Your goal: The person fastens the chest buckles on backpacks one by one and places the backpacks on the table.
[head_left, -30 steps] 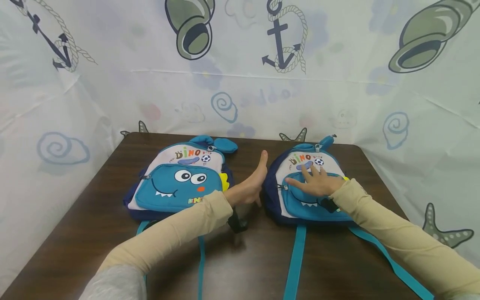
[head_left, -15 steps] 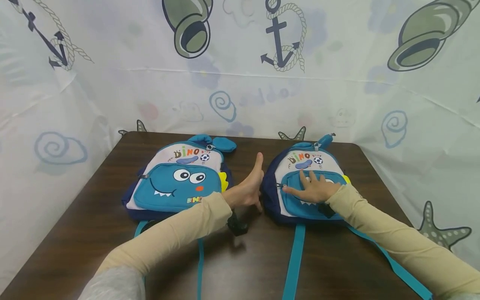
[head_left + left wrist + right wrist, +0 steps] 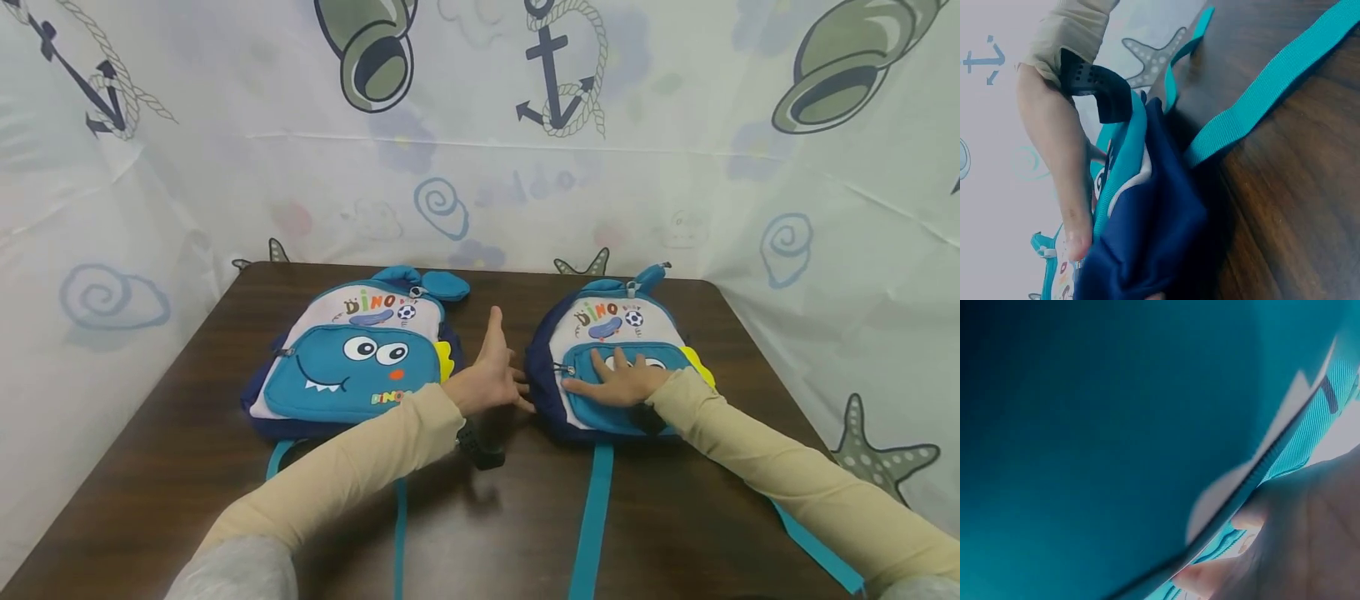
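Two children's dinosaur backpacks lie side by side in the head view, front up. My right hand [image 3: 622,382] rests with spread fingers on the teal front pocket of the right backpack [image 3: 566,333], partly covering its printed eyes. To the left of that bag, my left hand [image 3: 489,382] stands on edge, thumb raised, its straight fingertips at the navy side panel [image 3: 1147,231]. Between the two bags, this hand also stands near the yellow spikes of the left backpack [image 3: 315,350]. Close up, the teal pocket [image 3: 1085,456] fills most of the right wrist view, the right palm beside it.
Both bags lie on a dark wooden table [image 3: 187,467]. Teal straps [image 3: 592,525] run from them toward the front edge. A pale cloth [image 3: 480,100] with sea prints encloses the back and sides. Each wrist wears a black camera mount [image 3: 480,450].
My left hand has shifted a little left, its fingers now reaching toward the right backpack's side. The right hand has slid slightly lower on the pocket, and more of that bag's yellow spikes shows.
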The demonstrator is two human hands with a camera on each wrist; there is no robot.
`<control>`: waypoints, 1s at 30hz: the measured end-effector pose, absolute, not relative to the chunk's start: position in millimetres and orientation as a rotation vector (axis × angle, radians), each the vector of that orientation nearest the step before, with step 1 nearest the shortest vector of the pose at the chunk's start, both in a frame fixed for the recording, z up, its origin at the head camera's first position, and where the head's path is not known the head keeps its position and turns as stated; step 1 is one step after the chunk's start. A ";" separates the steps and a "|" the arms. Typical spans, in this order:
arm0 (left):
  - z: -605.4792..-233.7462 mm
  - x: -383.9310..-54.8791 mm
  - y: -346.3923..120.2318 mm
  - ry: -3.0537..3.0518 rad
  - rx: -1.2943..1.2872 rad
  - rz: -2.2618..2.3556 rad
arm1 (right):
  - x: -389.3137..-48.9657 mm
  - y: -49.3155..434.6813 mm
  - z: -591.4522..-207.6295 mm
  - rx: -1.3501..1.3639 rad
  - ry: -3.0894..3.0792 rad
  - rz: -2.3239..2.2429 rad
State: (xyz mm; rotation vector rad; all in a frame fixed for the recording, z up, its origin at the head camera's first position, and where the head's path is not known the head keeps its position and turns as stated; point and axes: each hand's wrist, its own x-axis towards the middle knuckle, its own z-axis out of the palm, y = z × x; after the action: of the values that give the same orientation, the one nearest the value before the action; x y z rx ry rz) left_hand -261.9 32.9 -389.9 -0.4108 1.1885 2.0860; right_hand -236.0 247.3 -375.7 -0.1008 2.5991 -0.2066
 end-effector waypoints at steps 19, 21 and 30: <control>-383.7 -253.6 38.3 1.385 0.134 2.057 | -253.5 272.0 -352.0 -0.245 2.352 -0.662; -375.6 -254.7 40.6 1.422 0.216 2.054 | -254.0 278.0 -346.2 -0.247 2.315 -0.757; -330.3 -264.0 57.9 1.654 0.549 1.960 | -249.5 308.5 -331.9 -0.343 2.058 -1.252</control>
State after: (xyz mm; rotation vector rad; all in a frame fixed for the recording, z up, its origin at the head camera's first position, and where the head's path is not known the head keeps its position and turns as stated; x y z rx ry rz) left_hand -264.0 57.9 -330.3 0.5487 1.6544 1.9596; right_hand -249.5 308.5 -331.9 -0.3425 2.0584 -1.2519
